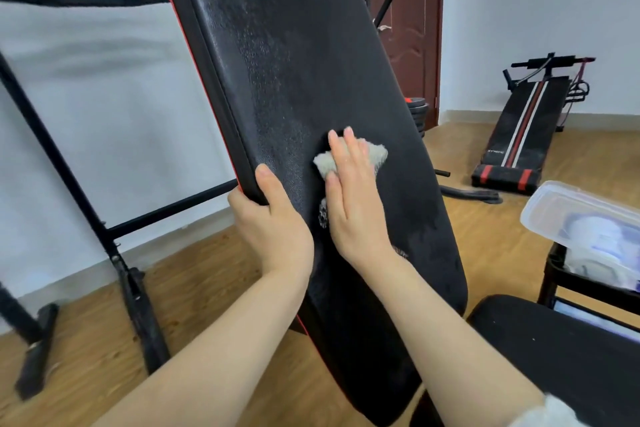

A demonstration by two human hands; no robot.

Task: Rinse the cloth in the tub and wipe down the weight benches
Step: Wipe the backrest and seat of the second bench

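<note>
right hand [353, 198] is flat and open, pressing the pale cloth [349, 158] against the middle of the tilted black bench pad [277, 45], while the left hand [273, 218] is clamped on the pad's left edge, thumb on the front

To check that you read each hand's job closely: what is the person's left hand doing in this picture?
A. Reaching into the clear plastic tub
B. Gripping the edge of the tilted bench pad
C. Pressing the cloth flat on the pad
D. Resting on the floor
B: the left hand wraps around the edge of the tilted bench pad, thumb on its face, while the right hand presses the cloth flat against the pad.
</note>
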